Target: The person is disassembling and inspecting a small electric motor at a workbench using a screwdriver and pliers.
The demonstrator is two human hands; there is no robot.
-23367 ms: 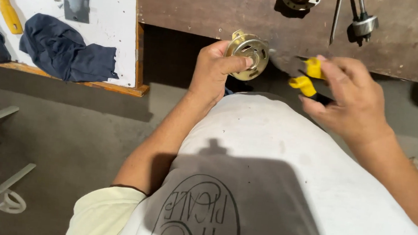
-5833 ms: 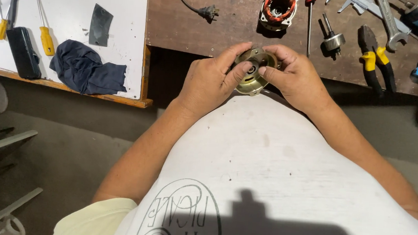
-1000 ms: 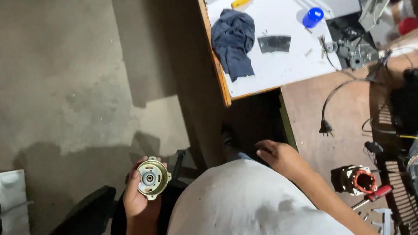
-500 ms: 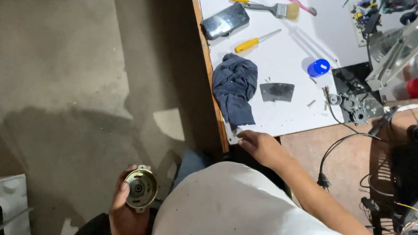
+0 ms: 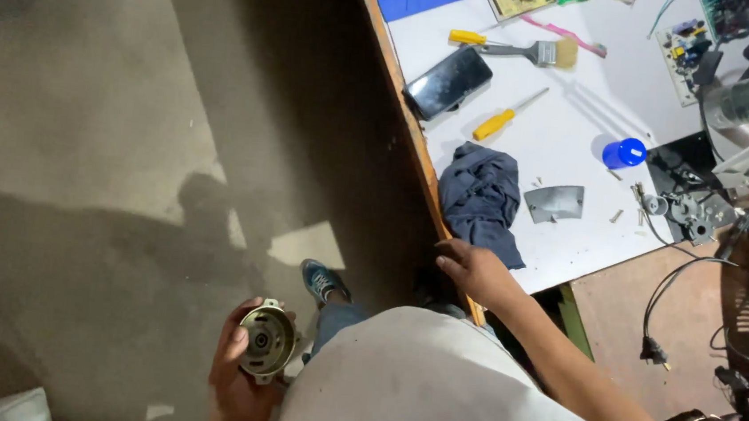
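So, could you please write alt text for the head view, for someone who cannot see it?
Seen from above, a person's left hand holds a round metal motor housing out over the concrete floor, while the right hand rests at the edge of a white workbench beside a dark blue rag. A screwdriver, brush and blue cap lie there.

round brass-coloured motor housing [image 5: 266,342], face up, left-held
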